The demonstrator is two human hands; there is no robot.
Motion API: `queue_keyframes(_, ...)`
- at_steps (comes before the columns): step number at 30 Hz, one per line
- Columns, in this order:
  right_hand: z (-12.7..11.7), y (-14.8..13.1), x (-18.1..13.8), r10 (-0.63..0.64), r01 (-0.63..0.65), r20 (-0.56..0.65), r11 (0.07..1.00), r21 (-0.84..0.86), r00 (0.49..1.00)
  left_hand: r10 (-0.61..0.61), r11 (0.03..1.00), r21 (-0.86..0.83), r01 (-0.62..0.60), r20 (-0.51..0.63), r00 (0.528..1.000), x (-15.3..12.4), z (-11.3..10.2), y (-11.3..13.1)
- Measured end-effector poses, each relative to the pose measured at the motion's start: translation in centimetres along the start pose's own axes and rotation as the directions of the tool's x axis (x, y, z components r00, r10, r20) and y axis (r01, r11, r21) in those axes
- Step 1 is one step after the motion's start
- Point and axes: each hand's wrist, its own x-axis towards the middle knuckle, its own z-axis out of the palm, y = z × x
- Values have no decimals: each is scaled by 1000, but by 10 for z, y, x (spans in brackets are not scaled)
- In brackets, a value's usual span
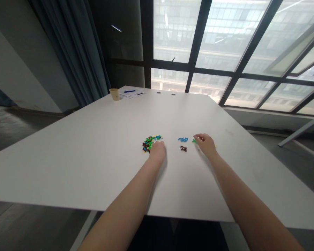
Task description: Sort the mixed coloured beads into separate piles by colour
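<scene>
A mixed pile of small green, brown, blue, yellow and red pieces lies on the white table, too small to make out in kind. My left hand rests at the pile's right side, closed, with its fingertips hidden beneath it. To the right sit a small group of blue pieces and, nearer me, a group of dark brown pieces. My right hand is over some green pieces, its fingers curled in a pinch; anything between them is too small to name. Yellow bits peek out beside it.
The white table stretches away towards a large window. At its far left corner stand a paper cup and sheets of paper with a blue pen on them. Two small dark discs mark the far edge.
</scene>
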Motion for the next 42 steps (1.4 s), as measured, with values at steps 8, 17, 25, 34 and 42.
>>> queue_keyframes(8, -17, 25, -19, 98, -93, -76, 993, 67, 992, -18, 894, 448, -20, 81, 997, -8, -17, 2)
queue_keyframes(17, -22, 21, -14, -14, 13, -51, 1000, -8, 999, -7, 912, 409, 0, 15, 1000, -3, -13, -3)
queue_keyframes(25, -24, 7, -18, -64, 64, -14, 998, 25, 998, 107, 994, 15, -106, -43, 993, 5, -8, 7)
queue_keyframes(34, -17, -4, -23, -130, 128, 40, 990, 51, 991, 55, 471, -797, 378, 455, 889, -9, 34, 25)
queue_keyframes(42, -14, -5, -25, -187, 179, 97, 980, 92, 977, -18, 153, -800, 581, 585, 811, -9, 28, 31)
